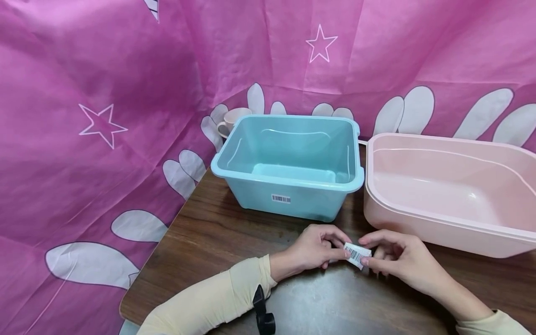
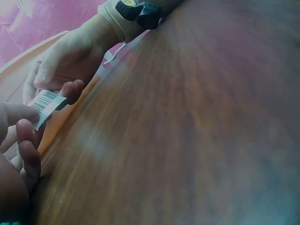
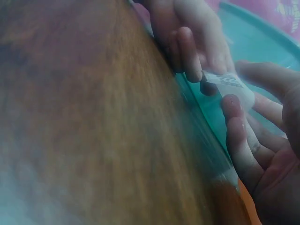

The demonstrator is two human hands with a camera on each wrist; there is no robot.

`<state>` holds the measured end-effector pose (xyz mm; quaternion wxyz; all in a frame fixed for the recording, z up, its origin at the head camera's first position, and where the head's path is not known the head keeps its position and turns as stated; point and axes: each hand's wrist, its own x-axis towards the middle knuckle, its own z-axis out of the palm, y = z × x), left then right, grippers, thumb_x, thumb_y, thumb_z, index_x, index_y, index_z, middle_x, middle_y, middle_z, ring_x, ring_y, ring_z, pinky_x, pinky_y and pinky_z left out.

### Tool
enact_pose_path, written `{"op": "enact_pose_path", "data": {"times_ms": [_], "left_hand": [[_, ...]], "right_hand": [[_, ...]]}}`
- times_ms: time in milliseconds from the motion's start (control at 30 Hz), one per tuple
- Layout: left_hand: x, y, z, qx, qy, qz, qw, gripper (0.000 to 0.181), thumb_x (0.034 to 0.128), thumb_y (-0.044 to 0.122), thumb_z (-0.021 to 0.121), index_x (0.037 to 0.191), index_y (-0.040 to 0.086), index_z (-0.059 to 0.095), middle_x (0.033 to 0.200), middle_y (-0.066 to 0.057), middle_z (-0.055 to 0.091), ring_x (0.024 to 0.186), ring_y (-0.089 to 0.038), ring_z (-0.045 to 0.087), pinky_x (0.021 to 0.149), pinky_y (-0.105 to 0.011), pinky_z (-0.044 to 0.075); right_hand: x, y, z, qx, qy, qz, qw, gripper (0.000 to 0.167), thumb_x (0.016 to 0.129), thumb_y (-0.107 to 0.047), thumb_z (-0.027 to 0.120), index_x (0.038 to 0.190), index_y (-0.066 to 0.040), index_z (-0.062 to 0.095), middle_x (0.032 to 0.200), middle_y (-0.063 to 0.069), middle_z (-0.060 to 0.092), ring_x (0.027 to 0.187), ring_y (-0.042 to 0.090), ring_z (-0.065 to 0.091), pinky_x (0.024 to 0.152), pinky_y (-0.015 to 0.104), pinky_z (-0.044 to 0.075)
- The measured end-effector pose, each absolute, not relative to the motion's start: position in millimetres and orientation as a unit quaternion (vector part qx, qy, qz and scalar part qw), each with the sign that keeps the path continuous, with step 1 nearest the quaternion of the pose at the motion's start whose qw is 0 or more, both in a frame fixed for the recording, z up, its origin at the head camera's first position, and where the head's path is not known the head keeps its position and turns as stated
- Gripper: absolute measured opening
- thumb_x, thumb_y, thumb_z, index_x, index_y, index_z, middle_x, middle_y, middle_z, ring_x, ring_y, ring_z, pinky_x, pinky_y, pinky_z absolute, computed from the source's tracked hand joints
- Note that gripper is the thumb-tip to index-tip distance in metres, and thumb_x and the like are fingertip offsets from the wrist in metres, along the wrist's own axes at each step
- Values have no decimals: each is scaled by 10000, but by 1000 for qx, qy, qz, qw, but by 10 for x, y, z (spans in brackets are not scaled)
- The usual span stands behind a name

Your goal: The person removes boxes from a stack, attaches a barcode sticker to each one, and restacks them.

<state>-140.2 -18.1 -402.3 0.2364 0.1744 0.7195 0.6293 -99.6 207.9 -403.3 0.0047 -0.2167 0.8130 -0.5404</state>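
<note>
White barcoded piece first: we've got it between the two hands, held up just over the table, in front of the gap between the two tubs; going left to right from there, we see a purple-pink cloth with star outlines, then the brown wooden table; next a cream sleeve, and behind the tubs a pale mug, partly hidden; we then get the blue tub, barcode sticker on its front wall; in front of it the left hand has thumb and index finger clamped on the piece's left end, other fingers curled under; the right hand pinches the right end, thumb on its face, index tip just off the upper corner, though we can't tell exactly which finger backs it; lastly, we see the pink tub, right beside the blue one.
</note>
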Motion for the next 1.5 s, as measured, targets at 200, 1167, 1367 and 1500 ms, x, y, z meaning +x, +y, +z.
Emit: {"op": "enact_pose_path", "data": {"times_ms": [200, 1167, 1367, 1500], "left_hand": [[-1394, -176, -4014, 161, 719, 634, 233, 184, 850, -32, 754, 1027, 2, 715, 751, 9, 692, 395, -67, 413, 397, -188, 364], [-1359, -187, -4018, 145, 698, 676, 184, 117, 800, -23, 812, 913, -20, 782, 632, -18, 625, 412, -64, 436, 418, -184, 396], [-1357, -190, -4027, 139, 696, 682, 173, 121, 805, -12, 811, 923, -10, 786, 654, 16, 624, 415, -54, 462, 405, -179, 391], [-1355, -184, -4028, 134, 692, 690, 166, 120, 805, -21, 808, 921, -17, 782, 672, -1, 642, 414, -51, 465, 398, -181, 402]], "right_hand": [[-973, 2050, -4034, -210, 820, -532, -31, 332, 779, 66, 804, 1056, -84, 700, 621, -37, 638, 484, 101, 552, 413, 255, 437], [-958, 1989, -4029, -205, 829, -519, -30, 210, 886, 26, 721, 1061, -89, 717, 688, -31, 674, 525, 111, 615, 434, 265, 498], [-955, 1989, -4038, -215, 822, -528, -27, 223, 885, 38, 716, 1070, -86, 713, 707, -5, 692, 523, 114, 618, 435, 266, 496], [-955, 1991, -4045, -212, 823, -527, -27, 211, 883, 35, 720, 1055, -87, 716, 699, -5, 696, 517, 114, 617, 436, 262, 491]]}}
